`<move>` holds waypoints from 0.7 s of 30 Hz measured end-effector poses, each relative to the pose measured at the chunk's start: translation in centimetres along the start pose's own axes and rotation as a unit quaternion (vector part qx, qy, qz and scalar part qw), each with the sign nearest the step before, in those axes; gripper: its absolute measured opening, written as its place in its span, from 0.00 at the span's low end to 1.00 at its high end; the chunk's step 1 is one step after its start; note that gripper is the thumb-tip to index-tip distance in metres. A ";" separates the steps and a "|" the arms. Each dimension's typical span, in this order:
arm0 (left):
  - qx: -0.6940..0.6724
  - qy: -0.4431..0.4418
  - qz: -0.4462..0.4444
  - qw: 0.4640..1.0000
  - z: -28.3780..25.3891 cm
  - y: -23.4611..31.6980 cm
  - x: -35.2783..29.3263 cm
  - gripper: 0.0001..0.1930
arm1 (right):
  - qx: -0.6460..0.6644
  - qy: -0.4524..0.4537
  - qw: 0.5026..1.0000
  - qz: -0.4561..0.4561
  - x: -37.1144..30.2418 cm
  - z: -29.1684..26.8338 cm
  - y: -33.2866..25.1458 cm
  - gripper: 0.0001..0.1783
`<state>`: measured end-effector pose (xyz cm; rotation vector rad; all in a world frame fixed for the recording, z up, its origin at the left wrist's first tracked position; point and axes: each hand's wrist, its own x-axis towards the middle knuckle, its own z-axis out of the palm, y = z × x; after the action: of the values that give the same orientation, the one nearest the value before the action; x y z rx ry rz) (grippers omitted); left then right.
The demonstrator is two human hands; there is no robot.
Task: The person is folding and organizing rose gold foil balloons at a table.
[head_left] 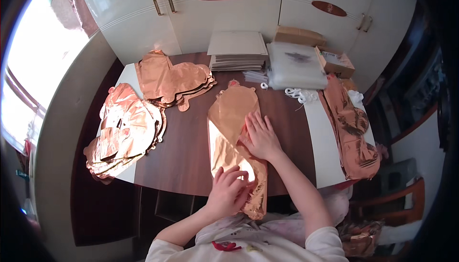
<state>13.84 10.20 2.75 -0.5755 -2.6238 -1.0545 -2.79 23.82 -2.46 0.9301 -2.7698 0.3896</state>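
In front of me on the table lies a flat rose-gold foil balloon (234,104), folded into a long narrow shape. Its lower end hangs past the table's near edge, over my lap. My right hand (260,137) rests flat on the balloon's right side, fingers stretched toward the far end. Lower down, my left hand (229,192) touches the foil with bent, parted fingers. Part of the foil under that hand is hidden. I see nothing gripped in either hand.
Stacked foil balloons lie at the far left (172,78), near left (124,128) and right (351,128). Along the back stand a pile of white boards (237,46), clear plastic bags (296,66), a small open box (334,62) and white cord (301,94). A wooden chair (411,200) stands lower right.
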 end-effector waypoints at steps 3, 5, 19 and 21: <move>0.020 -0.042 0.003 0.999 1.9 -0.3 0.1 0.09 | 0.107 -0.008 0.994 0.004 -0.1 -0.1 0.5 0.38; 0.018 -0.048 0.015 0.999 2.3 -0.2 0.4 0.08 | 0.103 0.003 0.995 -0.001 -0.1 -0.3 0.6 0.42; 0.169 -0.021 0.013 0.985 -2.4 -6.4 5.0 0.24 | 0.052 -0.059 0.997 -0.001 0.0 -1.4 0.3 0.50; 0.214 -0.014 -0.043 0.976 -3.3 -9.5 5.9 0.31 | 0.050 -0.058 0.997 -0.006 0.0 -1.7 -0.1 0.49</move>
<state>4.64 3.18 1.52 -0.3813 -2.7994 -0.4734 -2.59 24.25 -0.82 1.0242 -2.8710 0.4904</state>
